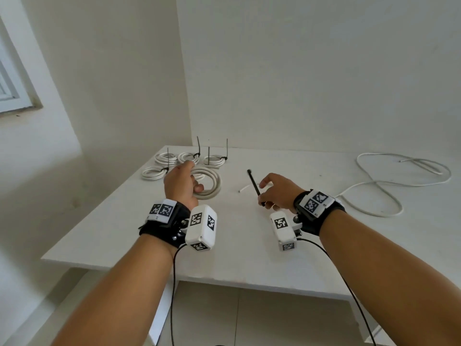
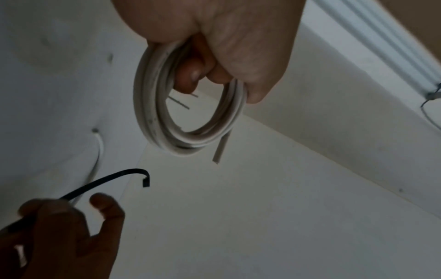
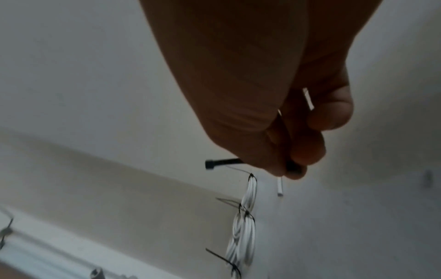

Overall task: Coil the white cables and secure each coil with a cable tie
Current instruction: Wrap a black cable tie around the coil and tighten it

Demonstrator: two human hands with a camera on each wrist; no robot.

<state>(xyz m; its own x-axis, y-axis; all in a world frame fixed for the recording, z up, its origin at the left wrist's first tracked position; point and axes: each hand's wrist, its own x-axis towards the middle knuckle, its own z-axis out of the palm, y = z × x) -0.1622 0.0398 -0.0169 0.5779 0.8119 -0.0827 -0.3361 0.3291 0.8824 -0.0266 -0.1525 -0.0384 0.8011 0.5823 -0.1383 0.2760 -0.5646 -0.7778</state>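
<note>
My left hand grips a coil of white cable just above the white table; the left wrist view shows its fingers curled through the coil, whose cut end hangs loose. My right hand pinches a black cable tie by its tail, head pointing up and away. That tie arcs toward the coil in the left wrist view. In the right wrist view the tie's head sticks out left of the fingertips. Coil and tie are apart.
Several tied coils with upright tie tails lie at the table's far left corner. A long loose white cable sprawls at the right. A short white cable end lies between my hands. Walls stand close behind and to the left.
</note>
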